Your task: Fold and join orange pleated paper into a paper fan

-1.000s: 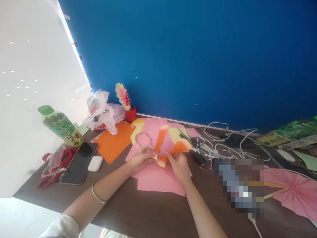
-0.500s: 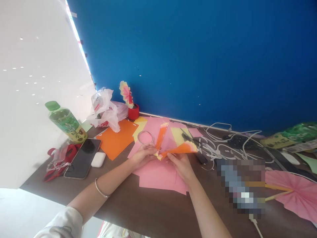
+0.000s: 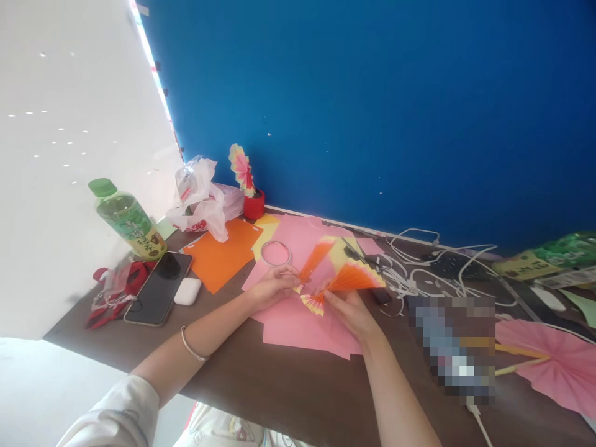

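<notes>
Pleated orange paper [image 3: 356,276] with yellow and pink edges is sitting between the two hands, above a pile of pink sheets [image 3: 298,332], spreading in folded fans; whether these are joined is hard to tell. The left hand [image 3: 274,287] is pinching the narrower left part between its fingertips, and the right hand [image 3: 349,310] is gripping the wider fan near its gathered middle, thumb on top. Just beyond the left hand, a silver ring [image 3: 262,253] is lying on the pink. The wider fan is reaching toward tangled white cables [image 3: 410,282], which are crowding that side and partly covering a dark keyboard-like thing. Leftward, orange sheets [image 3: 221,254], a white case [image 3: 187,291], a phone [image 3: 158,288] and an upright bottle [image 3: 133,226] are resting on the table [image 3: 261,385]. Behind, a plastic bag [image 3: 205,208] is slumping beside a red pot [image 3: 254,206] holding a paper flower [image 3: 242,171]. Far right, a pink fan [image 3: 554,363] is lying open.
</notes>
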`<state>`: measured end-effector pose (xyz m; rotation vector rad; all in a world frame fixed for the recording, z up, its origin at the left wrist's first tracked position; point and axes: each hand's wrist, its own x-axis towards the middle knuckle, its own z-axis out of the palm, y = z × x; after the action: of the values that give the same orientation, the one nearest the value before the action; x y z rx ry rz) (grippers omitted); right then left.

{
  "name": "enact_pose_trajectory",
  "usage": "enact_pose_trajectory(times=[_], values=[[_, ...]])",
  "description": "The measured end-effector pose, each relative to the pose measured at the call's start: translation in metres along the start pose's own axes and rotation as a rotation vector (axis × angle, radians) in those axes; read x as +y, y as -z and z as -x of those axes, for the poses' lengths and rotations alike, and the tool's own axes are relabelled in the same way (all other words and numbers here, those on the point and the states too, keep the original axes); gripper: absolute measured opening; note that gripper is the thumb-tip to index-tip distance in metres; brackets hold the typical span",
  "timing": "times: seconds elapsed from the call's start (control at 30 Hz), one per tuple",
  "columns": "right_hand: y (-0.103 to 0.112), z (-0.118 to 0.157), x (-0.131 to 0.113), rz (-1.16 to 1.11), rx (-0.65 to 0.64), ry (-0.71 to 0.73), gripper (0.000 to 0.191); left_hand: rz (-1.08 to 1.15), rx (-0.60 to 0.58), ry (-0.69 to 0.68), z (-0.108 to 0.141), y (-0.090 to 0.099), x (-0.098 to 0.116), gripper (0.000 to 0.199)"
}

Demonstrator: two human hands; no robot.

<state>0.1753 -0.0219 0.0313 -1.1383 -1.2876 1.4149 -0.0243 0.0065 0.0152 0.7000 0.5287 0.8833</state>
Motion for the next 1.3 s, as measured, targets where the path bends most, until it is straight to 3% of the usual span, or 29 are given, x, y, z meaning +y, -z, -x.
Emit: enact_pose_trajectory(times=[0.33,0.5,0.7,1.07,1.3], values=[[-0.007,0.000,-0.005,0.036,0.064,0.061,0.021,-0.074,-0.018,0.012,0.002,-0.003,0.001,0.026],[-0.010,0.000,-0.008,0.089,0.003,0.062,0.019,-0.103,-0.038,0.018,0.001,0.001,-0.002,0.026],[-0.011,-0.002,-0.011,0.165,0.022,0.062,0.021,-0.149,-0.022,0.025,0.002,0.000,0.000,0.026],[-0.012,-0.004,-0.002,0.215,0.196,0.063,0.026,-0.200,-0.007,0.017,0.000,0.003,-0.004,0.027],[-0.010,0.001,-0.010,0.163,0.066,0.105,0.017,-0.151,0.013,-0.028,0.001,0.000,-0.002,0.027]])
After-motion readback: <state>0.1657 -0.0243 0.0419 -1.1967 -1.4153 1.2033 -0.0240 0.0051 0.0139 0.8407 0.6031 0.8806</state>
